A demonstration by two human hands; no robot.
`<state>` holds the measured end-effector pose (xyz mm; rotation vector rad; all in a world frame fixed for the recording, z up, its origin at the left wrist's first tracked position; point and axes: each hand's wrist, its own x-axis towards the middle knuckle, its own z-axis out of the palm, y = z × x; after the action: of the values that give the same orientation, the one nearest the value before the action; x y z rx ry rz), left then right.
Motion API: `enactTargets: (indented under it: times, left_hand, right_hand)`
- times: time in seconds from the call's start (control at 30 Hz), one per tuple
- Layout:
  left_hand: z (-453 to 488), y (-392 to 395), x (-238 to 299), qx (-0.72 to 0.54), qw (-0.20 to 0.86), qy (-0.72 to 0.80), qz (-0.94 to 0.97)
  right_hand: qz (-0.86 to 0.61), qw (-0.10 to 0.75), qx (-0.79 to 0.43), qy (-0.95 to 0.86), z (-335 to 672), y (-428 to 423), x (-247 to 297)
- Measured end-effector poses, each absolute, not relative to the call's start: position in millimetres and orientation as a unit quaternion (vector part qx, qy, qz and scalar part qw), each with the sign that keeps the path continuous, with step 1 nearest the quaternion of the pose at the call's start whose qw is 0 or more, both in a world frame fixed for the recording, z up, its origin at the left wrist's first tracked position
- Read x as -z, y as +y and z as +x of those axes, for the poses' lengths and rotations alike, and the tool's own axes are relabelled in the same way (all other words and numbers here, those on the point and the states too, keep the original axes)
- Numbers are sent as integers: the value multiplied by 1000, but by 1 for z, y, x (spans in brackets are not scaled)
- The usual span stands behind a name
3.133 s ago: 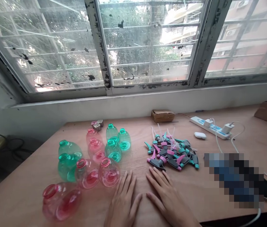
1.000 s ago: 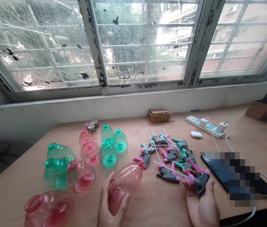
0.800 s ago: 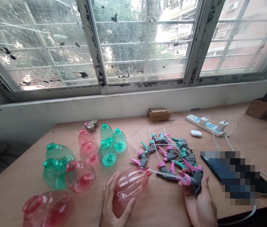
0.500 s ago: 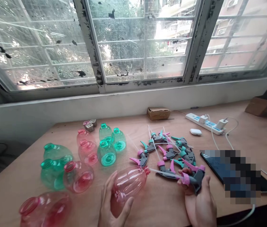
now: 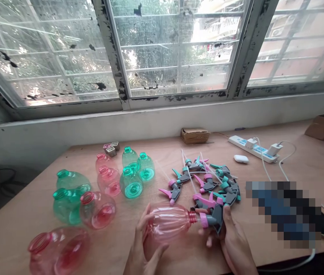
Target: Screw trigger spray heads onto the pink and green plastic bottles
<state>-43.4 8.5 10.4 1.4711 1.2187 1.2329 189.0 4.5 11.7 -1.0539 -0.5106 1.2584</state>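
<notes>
A clear pink plastic bottle (image 5: 169,222) lies on its side in my left hand (image 5: 144,246), its threaded neck turned to the right. The fingers and thumb curve round its base end. In my right hand (image 5: 230,238) is a grey trigger sprayer head (image 5: 215,218) with a pink trigger and pink collar. The collar sits just right of the bottle's mouth, with a short gap between them. Most of the sprayer's dip tube is inside the bottle. Behind my right hand lies a heap of sprayer heads (image 5: 207,183), some with pink and some with teal parts.
Green bottles (image 5: 131,183) and pink bottles (image 5: 98,210) stand to the left. A small cardboard box (image 5: 195,136) is near the wall. A power strip (image 5: 252,149) with chargers, a white earbud case (image 5: 241,159) and a blurred dark device (image 5: 288,214) with cables lie to the right.
My right hand has moved left, sliding the sprayer's tube into the bottle and bringing the collar close to the neck. The bottle has turned more level, and the view has shifted slightly.
</notes>
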Motion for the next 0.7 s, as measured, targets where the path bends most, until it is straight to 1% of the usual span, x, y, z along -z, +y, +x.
enactTargets:
  times: [0.13,0.27,0.4,0.5,0.57,0.7]
  left_hand:
    - [-48,8,-11,-457,436,468,618]
    - [-48,10,-9,-472,417,477,613]
    - [-44,13,-14,-422,370,537,630]
    - [-42,14,-23,-419,342,558,629]
    - [-43,14,-26,-416,339,562,630]
    - [-49,17,-18,-421,344,568,618]
  right_hand:
    - [-446,650,-553,-271,189,6,-10]
    - [-484,588,-549,-345,188,5,-8]
    - [-515,539,-530,-405,185,1,-11]
    - [-530,502,-515,-449,183,-2,-16]
    - [-539,501,-509,-446,182,-3,-17]
    - [-544,529,-498,-420,179,-4,-15]
